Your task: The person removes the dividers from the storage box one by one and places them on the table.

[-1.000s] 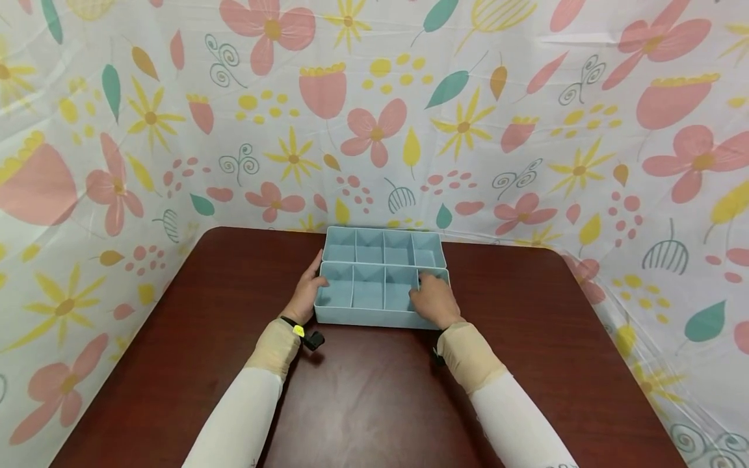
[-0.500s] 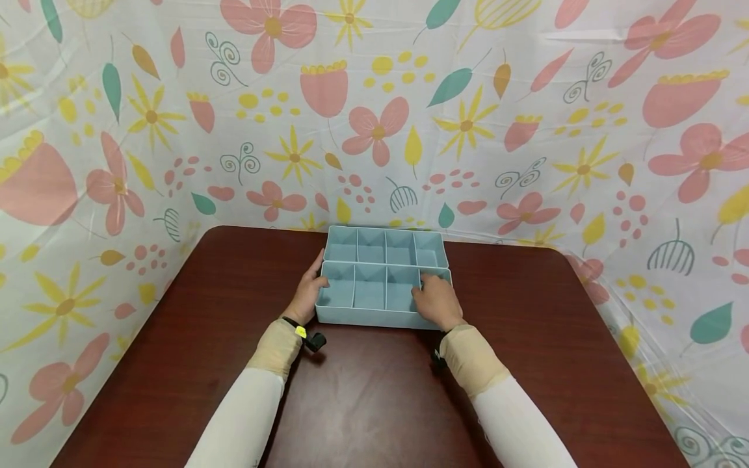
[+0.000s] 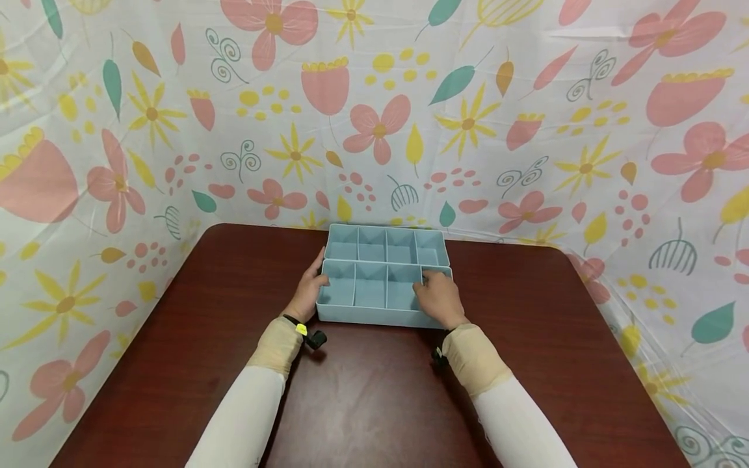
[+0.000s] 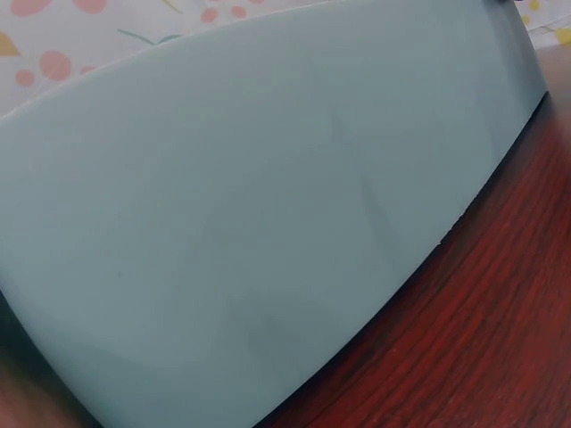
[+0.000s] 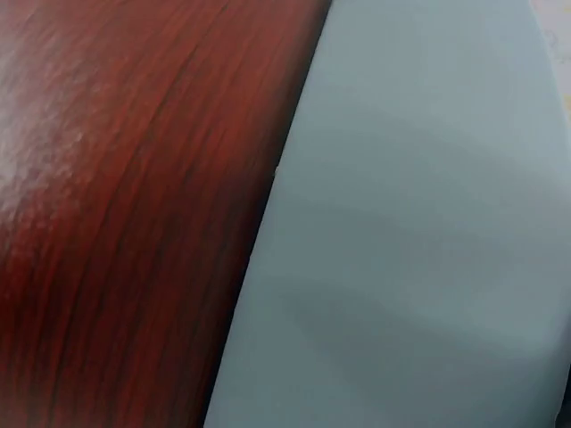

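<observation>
Two light blue storage boxes with several compartments each stand one behind the other on the table in the head view. My left hand [image 3: 305,290] holds the left end of the front storage box [image 3: 374,316], thumb over its rim and fingers along the outer side. At the right end, my right hand [image 3: 440,298] reaches over the front wall with curled fingers at the last divider, thumb on its left side; the fingertips are partly hidden. Behind it is the rear storage box [image 3: 371,250]. Plain blue wall [image 4: 268,196] fills most of the left wrist view.
The dark red-brown wooden table [image 3: 374,403] has rounded far corners. A white flowered cloth [image 3: 374,162] hangs behind it and at both sides, close to the rear box. In the right wrist view, the box wall [image 5: 401,223] meets the tabletop along a slanting edge.
</observation>
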Motion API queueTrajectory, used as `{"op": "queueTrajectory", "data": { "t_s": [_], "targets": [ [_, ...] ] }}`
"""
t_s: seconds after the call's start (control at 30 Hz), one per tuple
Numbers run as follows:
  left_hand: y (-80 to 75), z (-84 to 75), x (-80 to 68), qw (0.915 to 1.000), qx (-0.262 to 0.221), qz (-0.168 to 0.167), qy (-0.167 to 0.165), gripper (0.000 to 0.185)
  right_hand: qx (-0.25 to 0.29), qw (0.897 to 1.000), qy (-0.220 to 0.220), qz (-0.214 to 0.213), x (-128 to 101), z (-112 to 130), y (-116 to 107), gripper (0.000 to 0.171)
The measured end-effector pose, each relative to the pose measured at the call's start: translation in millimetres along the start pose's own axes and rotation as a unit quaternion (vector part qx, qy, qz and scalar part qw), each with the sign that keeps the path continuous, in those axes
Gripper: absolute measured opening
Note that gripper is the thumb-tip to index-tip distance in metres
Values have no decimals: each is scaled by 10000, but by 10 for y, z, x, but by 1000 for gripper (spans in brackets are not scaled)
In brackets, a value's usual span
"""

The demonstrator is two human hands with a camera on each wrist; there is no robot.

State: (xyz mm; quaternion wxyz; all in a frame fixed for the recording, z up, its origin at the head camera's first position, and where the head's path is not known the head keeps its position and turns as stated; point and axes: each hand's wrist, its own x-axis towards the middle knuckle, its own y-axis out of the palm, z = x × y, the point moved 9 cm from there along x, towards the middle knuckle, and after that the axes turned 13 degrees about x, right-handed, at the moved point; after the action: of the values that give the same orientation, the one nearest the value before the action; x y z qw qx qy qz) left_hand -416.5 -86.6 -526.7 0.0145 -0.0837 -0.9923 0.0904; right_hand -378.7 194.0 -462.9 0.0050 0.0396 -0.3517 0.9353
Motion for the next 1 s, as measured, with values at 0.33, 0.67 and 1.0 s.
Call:
{"op": "queueTrajectory", "data": {
  "t_s": [0.33, 0.67, 1.0],
  "targets": [
    [-6, -40, 10, 9999, -57, 31, 77, 87, 462, 9985, -117, -259, -4, 13, -87, 41],
    [-15, 9, 3, 9999, -29, 79, 75, 87, 523, 9985, -21, -172, 1, 40, -112, 45],
    [-21, 23, -4, 9999, -22, 92, 70, 86, 115, 9999, -54, -103, 13, 162, -191, 45]
  ]
}}
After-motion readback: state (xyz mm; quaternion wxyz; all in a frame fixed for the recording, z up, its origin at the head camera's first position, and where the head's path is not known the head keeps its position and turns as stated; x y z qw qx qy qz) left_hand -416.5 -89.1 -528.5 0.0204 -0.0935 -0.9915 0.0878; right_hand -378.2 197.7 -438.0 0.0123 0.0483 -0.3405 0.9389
